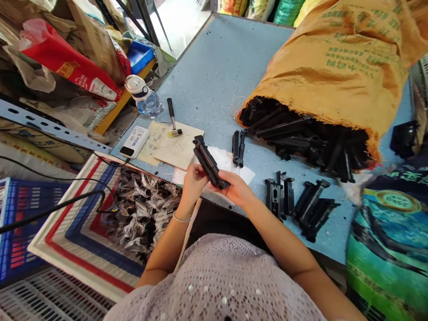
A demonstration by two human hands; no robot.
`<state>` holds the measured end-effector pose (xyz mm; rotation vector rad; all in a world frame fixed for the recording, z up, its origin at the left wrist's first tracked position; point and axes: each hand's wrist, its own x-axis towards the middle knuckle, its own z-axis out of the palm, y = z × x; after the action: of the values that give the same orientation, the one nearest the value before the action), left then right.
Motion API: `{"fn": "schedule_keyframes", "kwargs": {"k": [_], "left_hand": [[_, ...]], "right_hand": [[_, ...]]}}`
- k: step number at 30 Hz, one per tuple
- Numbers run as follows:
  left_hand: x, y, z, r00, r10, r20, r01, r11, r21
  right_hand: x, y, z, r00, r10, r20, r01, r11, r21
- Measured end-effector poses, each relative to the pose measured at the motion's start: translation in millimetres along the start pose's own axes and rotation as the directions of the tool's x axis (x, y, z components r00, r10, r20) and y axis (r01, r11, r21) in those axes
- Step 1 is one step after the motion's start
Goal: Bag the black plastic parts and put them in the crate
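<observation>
Both my hands hold black plastic parts, long and narrow, lying side by side over the table's near edge. My left hand pinches them from the left near their lower end. From the right, my right hand grips the same end with its fingers closed. Beneath them lies a white sheet, partly hidden. A small pair of black parts rests just beyond my right hand. Further right are more matching black parts and another group of them.
An orange woven sack spills black parts onto the blue table. A small hammer, cardboard, a white device and a water bottle stand left. A woven basket holds bagged pieces below; a green sack is right.
</observation>
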<state>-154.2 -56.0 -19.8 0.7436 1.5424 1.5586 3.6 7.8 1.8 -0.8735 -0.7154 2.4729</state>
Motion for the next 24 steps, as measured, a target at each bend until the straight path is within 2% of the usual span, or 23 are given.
{"fn": "schedule_keyframes", "kwargs": {"k": [3, 6, 7, 9, 12, 14, 17, 19, 20, 22, 24], "left_hand": [[3, -3, -8.0, 0.995, -0.104, -0.012, 0.101, 0.982, -0.16], [7, -3, -18.5, 0.989, -0.141, -0.041, 0.127, 0.964, -0.233], [7, -3, -18.3, 0.988, -0.15, -0.039, 0.135, 0.956, -0.262], [8, -4, -11.8, 0.985, -0.171, -0.016, 0.157, 0.931, -0.328], [7, -8, 3.3, 0.984, -0.179, 0.028, 0.176, 0.908, -0.379], [7, -11, 7.0, 0.989, -0.142, 0.034, 0.145, 0.926, -0.348], [7, -10, -4.8, 1.0, -0.012, 0.0, 0.011, 0.986, -0.167], [7, -5, -19.4, 0.993, 0.119, 0.005, -0.119, 0.985, 0.121], [7, -1, -26.3, 0.982, 0.186, 0.032, -0.187, 0.933, 0.309], [7, 8, -36.3, 0.953, 0.284, 0.11, -0.285, 0.708, 0.646], [8, 15, -39.9, 0.931, 0.323, 0.168, -0.315, 0.481, 0.818]], "right_hand": [[7, -6, -16, 0.986, 0.012, -0.165, -0.001, 0.998, 0.063], [-2, -12, -30, 0.962, -0.015, -0.271, 0.041, 0.995, 0.093], [-6, -13, -31, 0.963, -0.024, -0.269, 0.056, 0.992, 0.114], [-13, -15, -27, 0.981, -0.01, -0.196, 0.047, 0.982, 0.182], [-10, -12, -12, 0.996, 0.078, -0.035, -0.067, 0.965, 0.254], [-2, -10, -6, 0.994, 0.105, -0.03, -0.095, 0.965, 0.246], [12, -7, -9, 0.991, 0.107, -0.085, -0.087, 0.972, 0.218], [16, -6, -16, 0.989, 0.108, -0.099, -0.087, 0.976, 0.198], [16, -6, -20, 0.989, 0.104, -0.104, -0.084, 0.98, 0.182], [14, -4, -26, 0.99, 0.075, -0.12, -0.06, 0.991, 0.121], [7, -1, -30, 0.991, -0.012, -0.133, 0.011, 1.0, -0.01]]}}
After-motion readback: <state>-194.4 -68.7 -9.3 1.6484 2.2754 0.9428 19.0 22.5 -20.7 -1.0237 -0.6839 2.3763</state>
